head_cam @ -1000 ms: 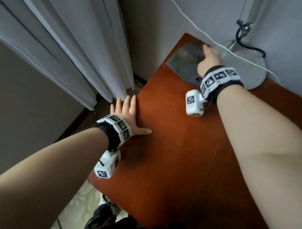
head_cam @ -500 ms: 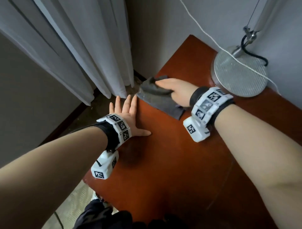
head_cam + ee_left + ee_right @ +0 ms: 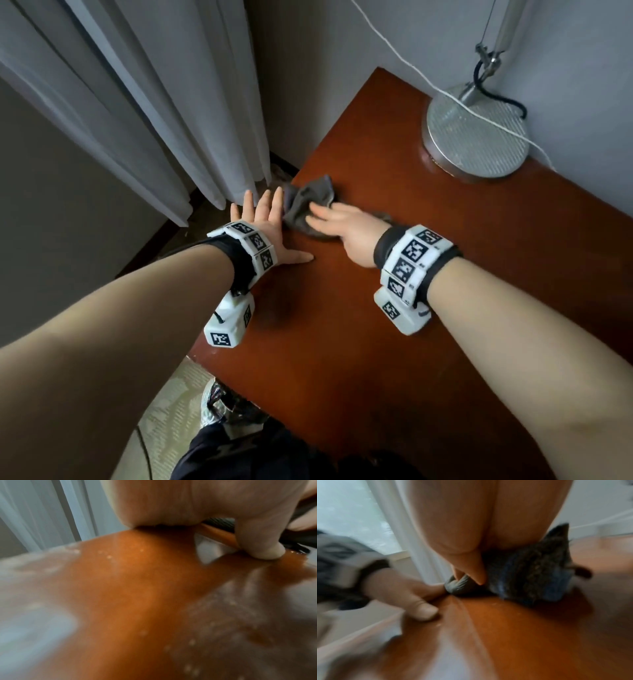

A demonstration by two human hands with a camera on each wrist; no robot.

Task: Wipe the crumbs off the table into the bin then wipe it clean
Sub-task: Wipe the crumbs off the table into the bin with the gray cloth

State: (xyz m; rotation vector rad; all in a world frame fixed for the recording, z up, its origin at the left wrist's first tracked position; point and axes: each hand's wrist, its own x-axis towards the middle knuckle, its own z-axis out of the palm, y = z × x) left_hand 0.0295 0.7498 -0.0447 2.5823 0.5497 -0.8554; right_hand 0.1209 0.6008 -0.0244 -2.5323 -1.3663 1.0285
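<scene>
A crumpled grey cloth (image 3: 306, 202) (image 3: 530, 574) lies on the red-brown table (image 3: 342, 325) close to its left edge. My right hand (image 3: 337, 222) rests on it, and in the right wrist view thumb and finger pinch a fold of it. My left hand (image 3: 263, 219) sits flat at the table's left edge just beside the cloth, fingers straight and reaching past the edge, thumb (image 3: 260, 547) on the wood. Small pale specks (image 3: 109, 557) dot the wood in the blurred left wrist view. No bin is plainly visible.
A round metal lamp base (image 3: 476, 133) with a black cable stands at the far right corner, and a white cord (image 3: 404, 58) crosses above it. White curtains (image 3: 154, 102) hang left of the table. Something crinkled and shiny (image 3: 222, 404) lies on the floor below the near left edge.
My right hand has dragged the cloth from the far end near the lamp base back and leftward, up against my left hand. The left hand has stayed at the edge.
</scene>
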